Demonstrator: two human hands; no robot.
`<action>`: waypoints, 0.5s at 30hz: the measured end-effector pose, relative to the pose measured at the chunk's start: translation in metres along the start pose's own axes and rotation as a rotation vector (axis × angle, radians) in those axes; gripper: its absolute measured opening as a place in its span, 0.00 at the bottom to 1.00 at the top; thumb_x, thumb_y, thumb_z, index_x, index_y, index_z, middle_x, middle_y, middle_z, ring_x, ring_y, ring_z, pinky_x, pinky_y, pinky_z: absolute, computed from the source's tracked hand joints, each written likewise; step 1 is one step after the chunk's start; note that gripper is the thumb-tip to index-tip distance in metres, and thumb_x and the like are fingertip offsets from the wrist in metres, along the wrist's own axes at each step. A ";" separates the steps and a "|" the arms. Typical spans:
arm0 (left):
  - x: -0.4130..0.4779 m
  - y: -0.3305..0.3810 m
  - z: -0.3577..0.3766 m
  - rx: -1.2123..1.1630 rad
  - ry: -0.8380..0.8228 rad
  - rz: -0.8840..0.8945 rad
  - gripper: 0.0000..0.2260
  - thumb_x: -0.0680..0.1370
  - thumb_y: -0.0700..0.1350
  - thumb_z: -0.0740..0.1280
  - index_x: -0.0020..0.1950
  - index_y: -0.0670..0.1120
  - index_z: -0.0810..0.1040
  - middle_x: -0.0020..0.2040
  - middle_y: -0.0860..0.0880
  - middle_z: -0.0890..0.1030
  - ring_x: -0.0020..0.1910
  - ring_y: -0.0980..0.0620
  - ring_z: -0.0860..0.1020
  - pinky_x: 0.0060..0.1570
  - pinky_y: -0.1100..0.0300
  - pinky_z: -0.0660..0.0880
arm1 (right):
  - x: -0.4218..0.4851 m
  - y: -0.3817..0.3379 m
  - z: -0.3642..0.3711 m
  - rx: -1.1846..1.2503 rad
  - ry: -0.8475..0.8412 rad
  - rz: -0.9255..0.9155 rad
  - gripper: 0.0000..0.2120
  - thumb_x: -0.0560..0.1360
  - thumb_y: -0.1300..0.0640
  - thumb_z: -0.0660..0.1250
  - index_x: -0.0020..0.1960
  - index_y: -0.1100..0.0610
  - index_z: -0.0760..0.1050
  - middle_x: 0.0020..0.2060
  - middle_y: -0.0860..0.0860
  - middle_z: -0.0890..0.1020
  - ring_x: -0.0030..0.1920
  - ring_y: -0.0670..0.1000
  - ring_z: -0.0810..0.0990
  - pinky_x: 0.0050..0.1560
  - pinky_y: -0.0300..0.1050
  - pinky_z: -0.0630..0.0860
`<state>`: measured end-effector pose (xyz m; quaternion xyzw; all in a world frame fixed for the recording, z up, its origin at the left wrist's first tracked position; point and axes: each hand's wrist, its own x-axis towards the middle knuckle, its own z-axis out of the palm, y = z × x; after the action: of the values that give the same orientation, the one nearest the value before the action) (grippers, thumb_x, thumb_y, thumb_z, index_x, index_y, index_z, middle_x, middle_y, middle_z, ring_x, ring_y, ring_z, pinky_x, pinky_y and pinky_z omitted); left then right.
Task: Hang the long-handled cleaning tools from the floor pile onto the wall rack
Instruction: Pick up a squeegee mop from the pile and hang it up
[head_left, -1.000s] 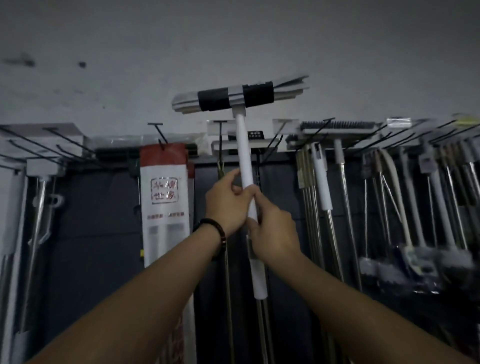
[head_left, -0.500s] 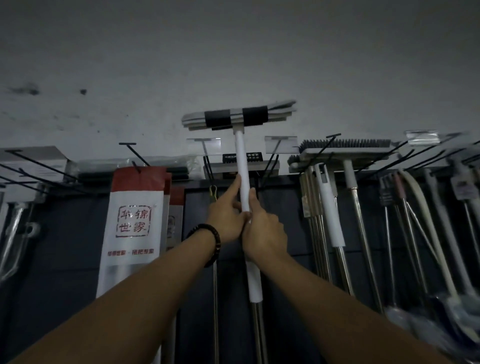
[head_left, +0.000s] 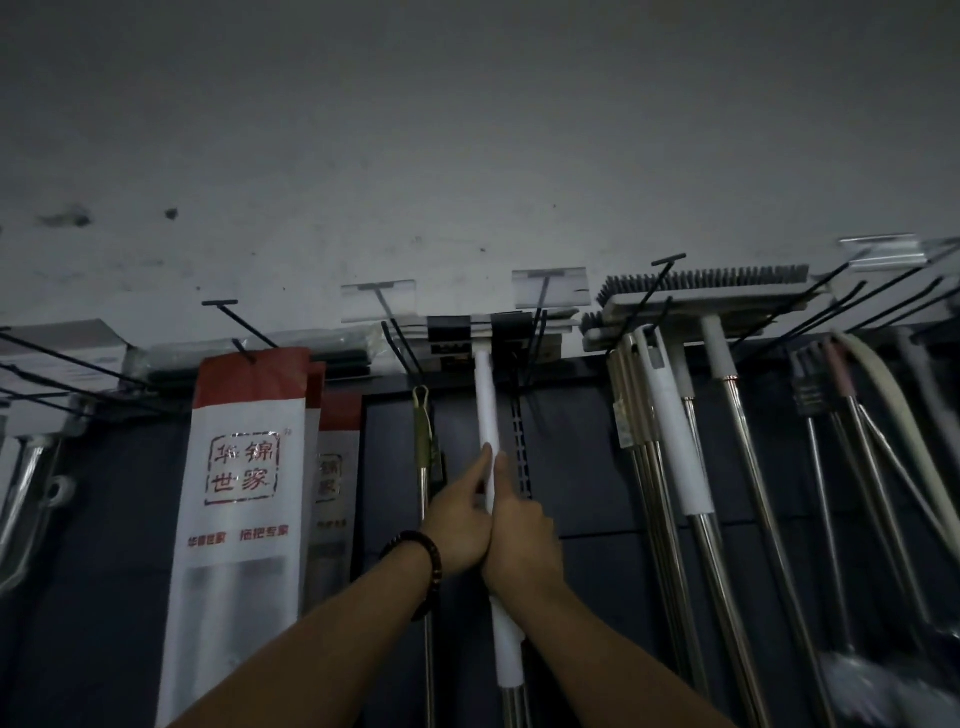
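Observation:
A long-handled squeegee with a white-sleeved handle (head_left: 487, 410) stands upright at the centre of the wall rack. Its flat head (head_left: 498, 330), wrapped with two black bands, sits at the level of the black rack hooks (head_left: 400, 338). My left hand (head_left: 460, 519) and my right hand (head_left: 519, 535) grip the handle side by side, thumbs pointing up along it. A beaded bracelet is on my left wrist. Below my hands the handle turns to bare metal.
A red-and-white packaged mop (head_left: 244, 493) hangs to the left. A brush-head broom (head_left: 701, 296) and several metal-handled tools (head_left: 670, 467) hang to the right. Empty black hooks (head_left: 218, 306) jut from the wall. A thin pole with a loop (head_left: 423, 441) hangs beside my left hand.
The squeegee head has come down from above the hooks to hook level between two prongs. My hands have stayed together on the handle and slid lower relative to the head.

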<state>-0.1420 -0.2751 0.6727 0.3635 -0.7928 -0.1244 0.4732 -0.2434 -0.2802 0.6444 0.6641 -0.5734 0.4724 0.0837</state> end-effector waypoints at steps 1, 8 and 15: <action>0.000 -0.002 0.001 -0.010 0.003 -0.003 0.37 0.83 0.37 0.66 0.84 0.59 0.51 0.71 0.51 0.72 0.66 0.52 0.77 0.71 0.56 0.74 | 0.002 0.002 0.002 0.004 -0.003 0.004 0.49 0.82 0.56 0.68 0.83 0.41 0.33 0.61 0.56 0.81 0.57 0.54 0.83 0.59 0.54 0.82; -0.014 -0.022 0.004 -0.004 -0.038 -0.059 0.33 0.83 0.41 0.65 0.83 0.58 0.54 0.68 0.48 0.79 0.62 0.53 0.79 0.68 0.58 0.76 | -0.011 0.006 0.013 -0.081 -0.020 -0.039 0.54 0.78 0.56 0.73 0.84 0.47 0.32 0.69 0.57 0.74 0.62 0.55 0.80 0.60 0.54 0.82; -0.104 -0.045 0.002 0.165 0.043 0.088 0.12 0.82 0.39 0.64 0.64 0.50 0.78 0.58 0.56 0.79 0.56 0.58 0.78 0.50 0.76 0.73 | -0.102 0.005 0.044 0.082 0.081 -0.065 0.32 0.78 0.56 0.69 0.80 0.52 0.64 0.74 0.57 0.63 0.73 0.60 0.68 0.70 0.53 0.72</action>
<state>-0.0932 -0.2346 0.5789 0.3687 -0.8051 -0.0298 0.4637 -0.2132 -0.2409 0.5446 0.6657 -0.5280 0.5187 0.0949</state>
